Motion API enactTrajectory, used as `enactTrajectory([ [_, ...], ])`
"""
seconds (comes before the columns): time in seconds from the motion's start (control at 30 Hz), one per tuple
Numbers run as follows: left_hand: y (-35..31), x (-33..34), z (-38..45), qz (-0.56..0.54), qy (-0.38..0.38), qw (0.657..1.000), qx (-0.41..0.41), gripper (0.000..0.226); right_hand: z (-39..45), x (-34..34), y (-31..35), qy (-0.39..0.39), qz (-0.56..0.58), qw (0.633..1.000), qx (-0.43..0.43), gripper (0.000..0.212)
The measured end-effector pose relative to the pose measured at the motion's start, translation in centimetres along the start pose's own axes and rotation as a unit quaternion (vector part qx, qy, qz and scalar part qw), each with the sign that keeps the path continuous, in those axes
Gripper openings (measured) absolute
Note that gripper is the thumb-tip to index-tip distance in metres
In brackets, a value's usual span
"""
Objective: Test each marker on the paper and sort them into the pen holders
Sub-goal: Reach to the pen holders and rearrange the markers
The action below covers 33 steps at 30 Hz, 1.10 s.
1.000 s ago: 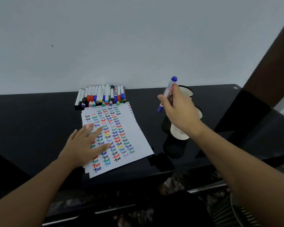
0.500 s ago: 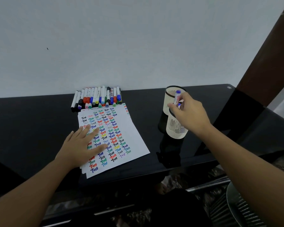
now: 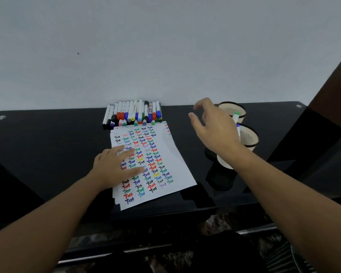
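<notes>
Right hand [image 3: 215, 127] empty, fingers loosely spread, raised between the pen holders [image 3: 248, 137] and the row of markers [image 3: 133, 114]. The row lies to its left against the wall, barrels pointing wall-to-paper. Left hand [image 3: 116, 166] flat on the test paper [image 3: 173, 154]. Near holder seems to contain a blue marker [image 3: 238, 129], partly hidden.

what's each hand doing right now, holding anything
Left hand: open, fingers flat, pressing on the paper.
Right hand: open, holding nothing, in the air beside the pen holders.
</notes>
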<state>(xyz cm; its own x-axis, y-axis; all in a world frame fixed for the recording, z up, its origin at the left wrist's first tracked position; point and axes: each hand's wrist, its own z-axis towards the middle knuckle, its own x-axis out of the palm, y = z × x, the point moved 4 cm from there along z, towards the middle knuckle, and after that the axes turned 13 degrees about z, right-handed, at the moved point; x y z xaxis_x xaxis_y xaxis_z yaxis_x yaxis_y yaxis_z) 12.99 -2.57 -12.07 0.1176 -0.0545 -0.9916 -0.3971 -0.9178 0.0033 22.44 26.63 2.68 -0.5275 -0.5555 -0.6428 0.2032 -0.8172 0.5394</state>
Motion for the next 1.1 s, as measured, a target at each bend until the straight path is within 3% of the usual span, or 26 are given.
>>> enactTrajectory([
  [0.13,1.1,-0.5,0.9,0.009,0.003,1.0,-0.013,0.104,1.0,5.6,-0.5,0.085,-0.007,0.996,0.0,0.019],
  [0.37,1.5,0.7,0.5,0.028,-0.019,0.999,-0.006,0.096,3.2,14.4,-5.9,0.209,-0.003,0.976,0.066,0.039],
  [0.53,1.6,0.8,0.7,0.029,-0.014,0.999,-0.009,0.093,6.7,17.7,-8.8,0.206,0.01,0.974,0.096,0.046],
  [0.87,1.7,0.8,0.9,0.023,-0.022,0.999,-0.014,0.092,10.7,20.5,-9.2,0.24,-0.007,0.968,0.07,0.047],
  [1.1,1.7,0.8,0.8,0.02,-0.02,0.999,-0.016,0.092,11.0,20.4,-9.0,0.172,-0.024,0.983,0.056,0.039],
])
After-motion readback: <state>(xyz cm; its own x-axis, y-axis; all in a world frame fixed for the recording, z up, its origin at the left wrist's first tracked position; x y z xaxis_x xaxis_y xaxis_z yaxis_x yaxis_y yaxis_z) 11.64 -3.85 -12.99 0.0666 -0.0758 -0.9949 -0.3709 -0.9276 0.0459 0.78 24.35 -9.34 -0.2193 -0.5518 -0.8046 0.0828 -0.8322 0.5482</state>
